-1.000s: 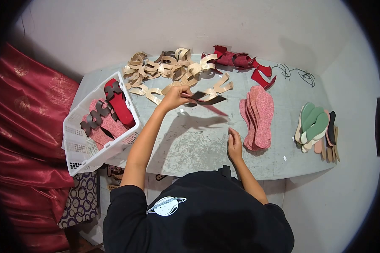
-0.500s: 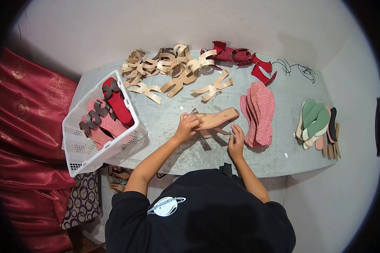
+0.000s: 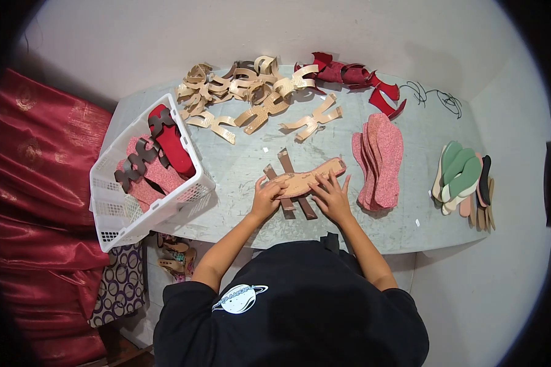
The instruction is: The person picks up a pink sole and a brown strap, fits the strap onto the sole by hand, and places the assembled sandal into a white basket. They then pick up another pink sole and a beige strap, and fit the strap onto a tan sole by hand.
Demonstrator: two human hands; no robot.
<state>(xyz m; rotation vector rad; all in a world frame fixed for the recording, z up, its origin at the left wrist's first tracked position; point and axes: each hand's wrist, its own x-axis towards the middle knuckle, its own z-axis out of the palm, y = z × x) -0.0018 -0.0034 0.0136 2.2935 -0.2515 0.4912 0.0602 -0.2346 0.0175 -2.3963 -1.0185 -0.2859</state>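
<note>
A tan shoe sole (image 3: 302, 181) lies across dark brown straps (image 3: 285, 161) on the table, and the strap ends stick out on both its long sides. My left hand (image 3: 267, 198) is closed around the sole's left end, with the thumb and fingers on its top. On the right half, my right hand (image 3: 331, 196) rests over the sole with its fingers spread. The sole hides the middle of the straps.
A white basket (image 3: 203, 185) at left holds red and pink soles with dark straps. Beige straps (image 3: 263, 113) and red straps (image 3: 349, 74) lie at the back. Pink soles (image 3: 386, 162) are stacked right of my hands; green soles (image 3: 462, 171) lie farther right.
The sole has gone from raised and tilted in my left hand to lying flat over the straps. My right hand has moved left onto it.
</note>
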